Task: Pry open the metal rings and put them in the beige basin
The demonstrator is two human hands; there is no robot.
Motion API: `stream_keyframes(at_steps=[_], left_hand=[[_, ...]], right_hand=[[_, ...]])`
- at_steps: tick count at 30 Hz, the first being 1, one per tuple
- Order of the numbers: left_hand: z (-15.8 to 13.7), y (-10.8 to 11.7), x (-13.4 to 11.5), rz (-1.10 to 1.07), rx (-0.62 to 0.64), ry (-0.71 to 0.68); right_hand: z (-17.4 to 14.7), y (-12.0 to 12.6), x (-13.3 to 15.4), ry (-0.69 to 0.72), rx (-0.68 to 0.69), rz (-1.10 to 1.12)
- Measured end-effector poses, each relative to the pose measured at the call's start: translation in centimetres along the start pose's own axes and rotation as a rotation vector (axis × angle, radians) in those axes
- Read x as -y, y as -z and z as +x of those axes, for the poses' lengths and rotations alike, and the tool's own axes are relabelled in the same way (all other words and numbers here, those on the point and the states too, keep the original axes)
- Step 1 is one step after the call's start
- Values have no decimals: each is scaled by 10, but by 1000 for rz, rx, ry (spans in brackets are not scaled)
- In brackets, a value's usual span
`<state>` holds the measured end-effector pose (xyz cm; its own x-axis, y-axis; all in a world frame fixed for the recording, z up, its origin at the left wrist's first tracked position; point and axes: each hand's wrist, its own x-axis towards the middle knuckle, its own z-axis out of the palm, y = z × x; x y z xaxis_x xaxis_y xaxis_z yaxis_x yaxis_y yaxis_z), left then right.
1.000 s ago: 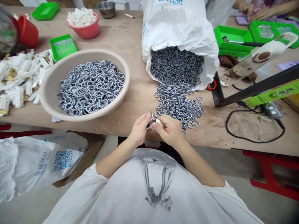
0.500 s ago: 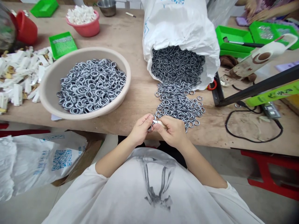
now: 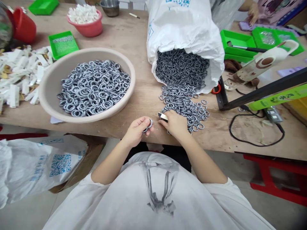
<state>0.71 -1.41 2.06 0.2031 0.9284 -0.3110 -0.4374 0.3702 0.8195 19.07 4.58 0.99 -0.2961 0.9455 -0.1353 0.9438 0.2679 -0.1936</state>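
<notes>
My left hand (image 3: 137, 130) pinches a couple of grey rings (image 3: 150, 123) between thumb and fingers, just above the table's front edge. To its right, my right hand (image 3: 176, 124) is closed around a small white-and-black tool (image 3: 163, 117) that looks like a short knife; most of it is hidden in the palm. A heap of loose grey rings (image 3: 178, 99) lies right beside and beyond that hand, spilling from the mouth of a white woven sack (image 3: 182, 28). More grey rings (image 3: 96, 88) fill a wide beige basin (image 3: 130, 68) at the left.
White plastic parts (image 3: 21, 72) are piled at the far left, near a green tray (image 3: 74, 49) and a pink bowl (image 3: 87, 30). At right stand a black metal bar (image 3: 261, 89), a bottle (image 3: 251, 68) and a cable (image 3: 230, 127). Another person's hand (image 3: 253, 14) shows at the top right.
My hands were together at the tool and rings; now they are apart. The left moved left with the rings, the right slightly up with the tool.
</notes>
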Motion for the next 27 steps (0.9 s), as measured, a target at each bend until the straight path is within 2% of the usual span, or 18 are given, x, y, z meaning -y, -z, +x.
stream_keyframes(at_steps=[3,6,8,10,13,16,19,22,27], left_hand=[[4,8,-2,-47,-92,71],[9,9,0,-101,-161,117],[14,6,3,-137,-182,141],[18,-1,8,-153,-201,155],[22,-17,16,-119,-200,134],[24,-32,22,-58,-157,45],[24,-40,24,-22,-164,-34],[23,-41,21,2,-140,-44],[21,-43,18,16,-43,-35]], right_hand=[[4,-4,5,-36,30,-49],[10,-5,-2,-55,-24,101],[13,-6,-10,-65,-91,316],[13,-6,-15,-75,-129,628],[4,-5,-13,-72,-40,1148],[-9,-3,-3,-73,41,1427],[-18,-1,4,-76,-12,1499],[-21,1,4,-44,-72,1537],[-21,5,-1,160,-36,1464]])
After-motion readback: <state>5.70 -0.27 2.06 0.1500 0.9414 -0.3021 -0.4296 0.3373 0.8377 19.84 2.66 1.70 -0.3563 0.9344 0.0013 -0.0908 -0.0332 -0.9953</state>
